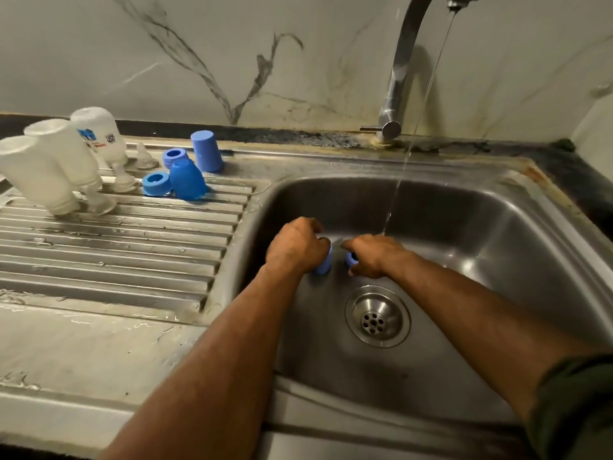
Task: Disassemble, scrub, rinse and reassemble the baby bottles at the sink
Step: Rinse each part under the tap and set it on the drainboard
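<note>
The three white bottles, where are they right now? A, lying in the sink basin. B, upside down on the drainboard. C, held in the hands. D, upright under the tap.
B: the three white bottles stand neck-down on the ribbed drainboard, left of the sink basin.

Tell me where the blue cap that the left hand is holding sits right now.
In the head view the blue cap is low inside the sink basin, gripped by the left hand, up-left of the drain.
</note>
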